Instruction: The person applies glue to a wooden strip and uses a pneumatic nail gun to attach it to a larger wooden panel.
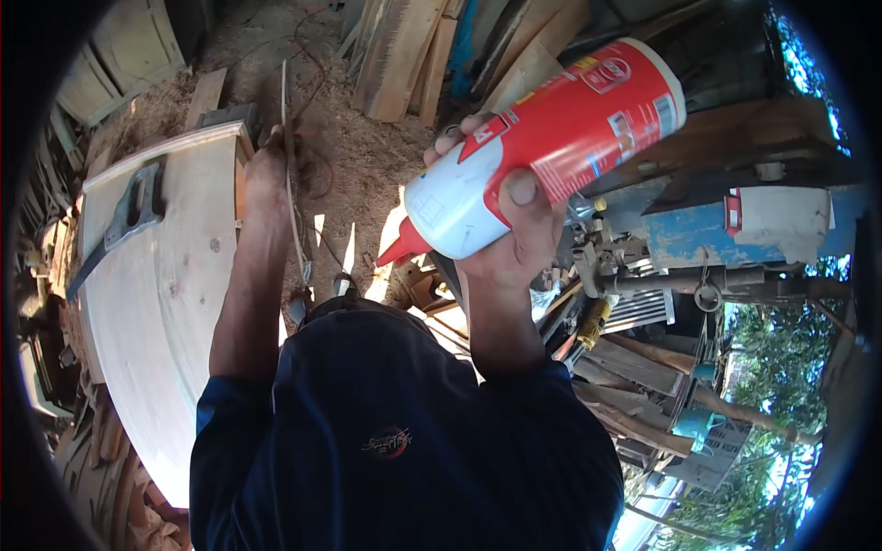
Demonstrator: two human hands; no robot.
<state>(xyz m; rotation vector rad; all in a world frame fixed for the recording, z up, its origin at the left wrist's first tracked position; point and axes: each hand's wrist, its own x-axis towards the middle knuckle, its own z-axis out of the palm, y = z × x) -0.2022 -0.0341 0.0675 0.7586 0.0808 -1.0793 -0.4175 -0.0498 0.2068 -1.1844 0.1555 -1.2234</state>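
Note:
In my right hand (pixel 519 234) is a large red and white glue bottle (pixel 570 138), fingers and thumb wrapped round it. The bottle is tilted, its red nozzle (pixel 404 244) pointing down to the left. My left hand (pixel 267 168) is closed on a thin wooden strip (pixel 286 101), seen almost edge-on; the fingers are partly hidden. Left of that forearm lies a pale wooden panel (pixel 184 285). A handsaw (pixel 133 216) with a grey handle rests on this panel.
Planks (pixel 400 60) lean at the back above a sawdust-covered floor (pixel 363 151). To the right stand a worn blue surface (pixel 675 237) with a pale block (pixel 781 225) on it, a metal bar (pixel 689 280) and stacked scrap wood (pixel 634 376).

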